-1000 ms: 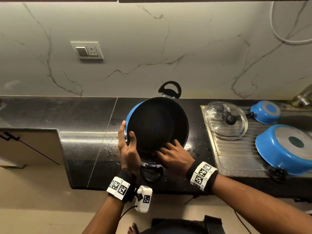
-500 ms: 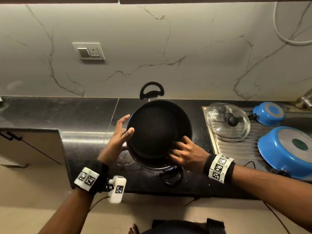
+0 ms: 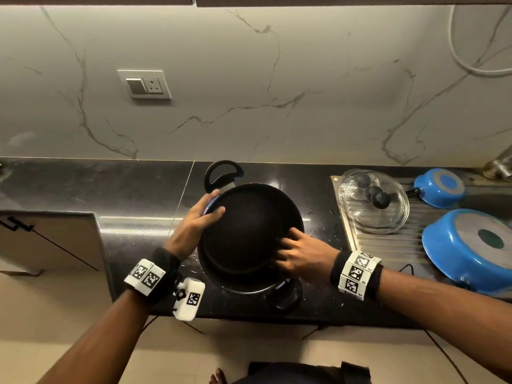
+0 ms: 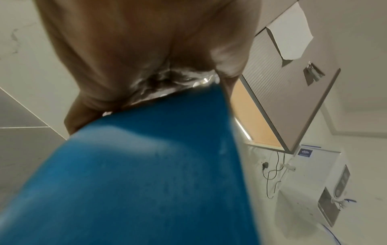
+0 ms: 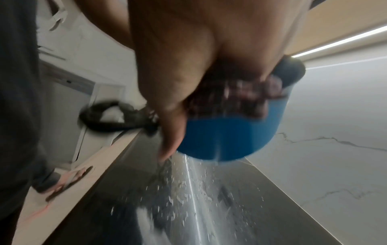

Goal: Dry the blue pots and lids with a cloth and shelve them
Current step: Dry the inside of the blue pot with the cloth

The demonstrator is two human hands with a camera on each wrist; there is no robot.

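Counter: the black counter (image 3: 133,195) runs along under the marble wall (image 3: 277,92); little water drops lie on it near its front edge, around the pot.
Draining board: the metal board (image 3: 388,245) sits at the right end of the counter.
Big pot: the blue pot with the black inside (image 3: 249,236) is near the middle of the counter, close to the front edge. It is tipped toward the person. One black loop handle (image 3: 223,176) points to the wall, the other (image 3: 285,296) to the front edge.
Upside-down pot: a wide blue pot (image 3: 468,250) lies bottom up at the board's right front part.
Glass lid: the clear lid (image 3: 374,200) lies on the back part of the board.
Small pan: a small blue pan (image 3: 440,187) lies bottom up at the back right, just beside the lid.
Left hand: the left hand (image 3: 194,225) grips the pot's left rim, thumb inside, fingers curled round the blue outside.
Right hand: the right hand (image 3: 302,253) pinches the right rim, fingers inside, thumb outside.
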